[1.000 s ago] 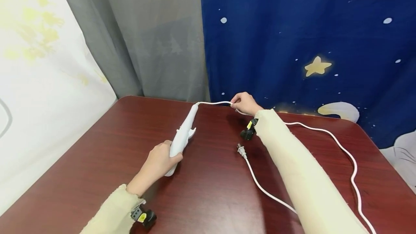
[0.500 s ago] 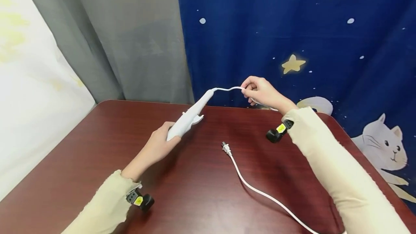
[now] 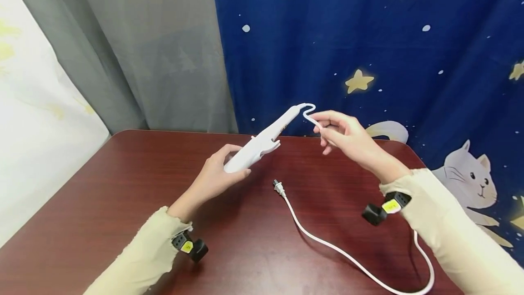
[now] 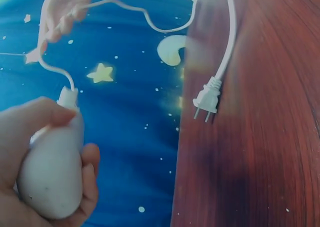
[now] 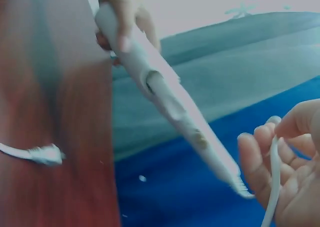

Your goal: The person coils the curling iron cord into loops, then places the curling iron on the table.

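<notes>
In the head view a white corded hair curler (image 3: 268, 135) is held up slantwise above the table, its narrow cord end towards the upper right. My left hand (image 3: 214, 174) grips its wide lower end, thumb on the near side. A hook-shaped lever (image 3: 270, 147) juts from its side. My right hand (image 3: 352, 142) pinches the white cord (image 3: 309, 116) a little beyond where it leaves the curler, with the other fingers loosely bent. The right wrist view shows a dark opening (image 5: 151, 82) in the curler and the cord (image 5: 274, 177) across the right palm.
On the dark red-brown table (image 3: 123, 185) lies the two-pin plug (image 3: 279, 188), its cord (image 3: 348, 256) curving towards the near right. A blue curtain (image 3: 303, 49) with stars and a grey curtain (image 3: 155, 49) hang behind the table's far edge.
Both hands have lifted the curler off the table and swung its cord end up and to the right. The right hand has moved nearer, so the short cord stretch now bends in a loop.
</notes>
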Demonstrator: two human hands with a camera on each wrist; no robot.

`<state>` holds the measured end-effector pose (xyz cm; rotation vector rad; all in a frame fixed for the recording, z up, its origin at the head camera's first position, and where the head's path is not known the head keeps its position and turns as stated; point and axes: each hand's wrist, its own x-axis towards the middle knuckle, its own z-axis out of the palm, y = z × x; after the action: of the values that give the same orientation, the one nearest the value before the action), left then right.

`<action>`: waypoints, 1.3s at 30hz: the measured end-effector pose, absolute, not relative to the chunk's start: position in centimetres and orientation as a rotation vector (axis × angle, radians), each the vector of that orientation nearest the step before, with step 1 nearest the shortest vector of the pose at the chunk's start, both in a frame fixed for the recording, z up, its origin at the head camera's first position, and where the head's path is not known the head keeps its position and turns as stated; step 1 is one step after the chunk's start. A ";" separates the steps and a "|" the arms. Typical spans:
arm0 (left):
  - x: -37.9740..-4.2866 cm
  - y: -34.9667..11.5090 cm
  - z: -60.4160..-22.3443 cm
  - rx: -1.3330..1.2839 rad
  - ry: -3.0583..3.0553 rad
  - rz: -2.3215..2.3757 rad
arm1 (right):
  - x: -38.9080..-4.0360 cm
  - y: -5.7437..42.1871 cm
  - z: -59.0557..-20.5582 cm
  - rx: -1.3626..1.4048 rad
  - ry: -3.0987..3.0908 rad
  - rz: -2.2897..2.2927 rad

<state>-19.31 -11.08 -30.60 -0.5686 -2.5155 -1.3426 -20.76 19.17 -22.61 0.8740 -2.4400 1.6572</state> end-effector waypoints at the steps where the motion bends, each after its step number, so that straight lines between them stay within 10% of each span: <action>1: -19.3 -11.1 -30.5 -0.582 -2.508 -1.384 | -20.4 19.3 -23.0 0.901 -2.428 1.681; 27: -17.5 -12.9 -29.9 -1.487 -2.500 -1.820 | -22.2 19.8 -24.8 1.456 -2.763 1.422; 39: -16.9 -13.8 -30.1 -1.271 -2.763 -1.711 | -22.3 18.5 -22.1 1.610 -2.861 1.090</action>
<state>-16.90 -13.77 -30.09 -1.2706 -2.7629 -1.7107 -22.33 18.51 -22.06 1.6102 -2.8607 1.0896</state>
